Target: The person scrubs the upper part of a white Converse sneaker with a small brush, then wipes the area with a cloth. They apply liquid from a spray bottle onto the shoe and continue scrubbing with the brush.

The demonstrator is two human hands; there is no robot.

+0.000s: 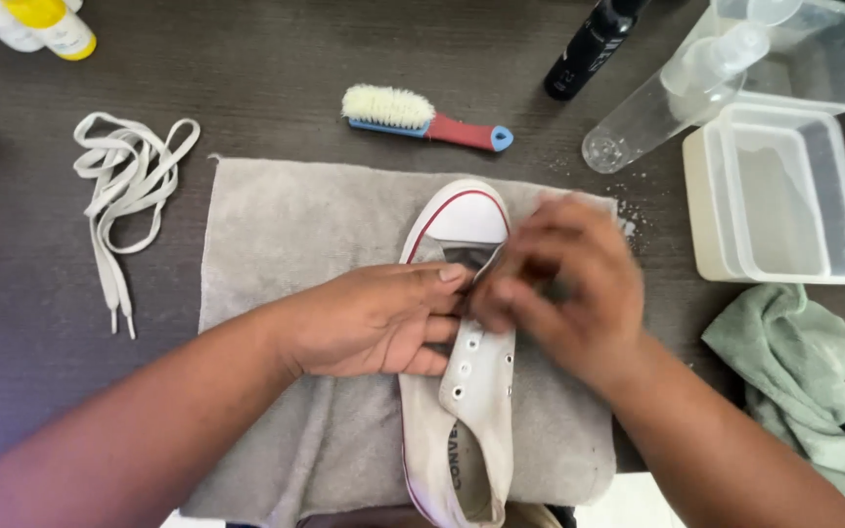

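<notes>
A dark, wood-grained table is filling the view, and nothing of the room beyond it is showing. A grey towel is lying spread on it. On the towel's right half a white canvas sneaker is lying, unlaced, toe pointing away. The left hand is resting curled against the sneaker's left side, holding it. The right hand is blurring over the sneaker's tongue, fingers bent narrow; whether it is pinching anything I cannot tell. Right of the towel, clear plastic tubs are sitting above a green cloth. Left of the towel, white laces are lying loose. Just beyond the towel's far edge, a brush and a clear spray bottle are lying.
</notes>
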